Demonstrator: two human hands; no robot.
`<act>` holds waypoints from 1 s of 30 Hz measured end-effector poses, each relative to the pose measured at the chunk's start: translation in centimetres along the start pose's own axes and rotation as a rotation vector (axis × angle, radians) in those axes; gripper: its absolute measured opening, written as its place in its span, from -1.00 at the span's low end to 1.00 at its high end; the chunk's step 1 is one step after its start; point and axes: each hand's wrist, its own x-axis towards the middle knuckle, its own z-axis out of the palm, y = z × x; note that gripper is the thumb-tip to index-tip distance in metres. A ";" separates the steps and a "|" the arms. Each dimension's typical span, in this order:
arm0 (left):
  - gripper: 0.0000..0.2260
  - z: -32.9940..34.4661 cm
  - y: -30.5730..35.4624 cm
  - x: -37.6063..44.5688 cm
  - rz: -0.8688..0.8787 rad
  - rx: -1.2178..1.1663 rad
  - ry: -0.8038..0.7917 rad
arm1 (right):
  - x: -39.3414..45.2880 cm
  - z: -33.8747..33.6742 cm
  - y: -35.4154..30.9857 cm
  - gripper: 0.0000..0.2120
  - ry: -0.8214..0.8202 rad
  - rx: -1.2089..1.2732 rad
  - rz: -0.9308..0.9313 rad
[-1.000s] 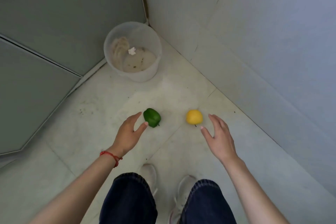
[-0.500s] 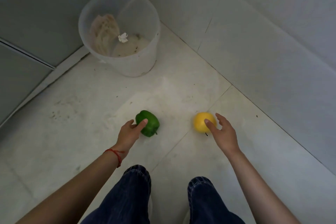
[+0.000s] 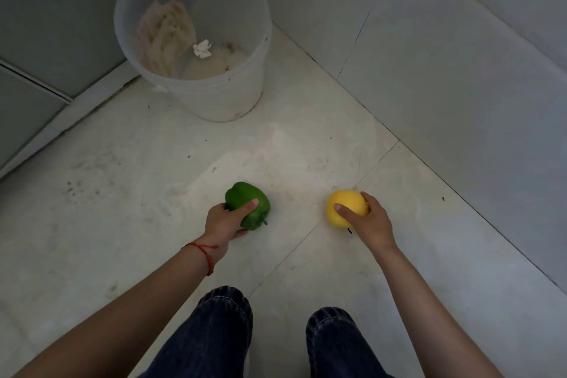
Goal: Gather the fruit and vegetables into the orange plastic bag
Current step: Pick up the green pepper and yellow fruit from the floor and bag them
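Observation:
A green bell pepper (image 3: 244, 196) lies on the pale tiled floor in front of my knees. My left hand (image 3: 224, 221), with a red string at its wrist, is closed around the pepper from the near side, thumb across its top. To the right, a yellow apple (image 3: 342, 204) with a short dark stem rests on a tile seam. My right hand (image 3: 368, 219) wraps it from the near right, thumb on its front. Both items still touch the floor. No orange plastic bag is in view.
A translucent white bucket (image 3: 214, 98) holding a pale rag and a crumpled tissue stands in the corner behind the pepper. Grey wall panels (image 3: 445, 55) close off the right and back; a glass partition (image 3: 40, 24) runs along the left. My jeans-clad knees (image 3: 225, 310) are at the bottom.
Both hands have gone from open and hovering to closed on the pepper and the apple. The view has dropped closer to the floor as I crouched.

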 end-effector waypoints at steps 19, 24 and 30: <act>-0.37 -0.6 1.9 -3.6 -0.097 -0.172 -0.161 | -3.2 -2.0 -0.9 -0.40 0.001 0.280 0.032; -0.45 -2.3 4.0 -9.9 -0.089 -0.187 -0.182 | -9.4 -4.8 -2.9 -0.50 0.004 0.373 0.014; -0.49 -4.4 7.1 -20.1 -0.074 -0.196 -0.167 | -18.3 -9.9 -6.1 -0.50 0.000 0.419 0.028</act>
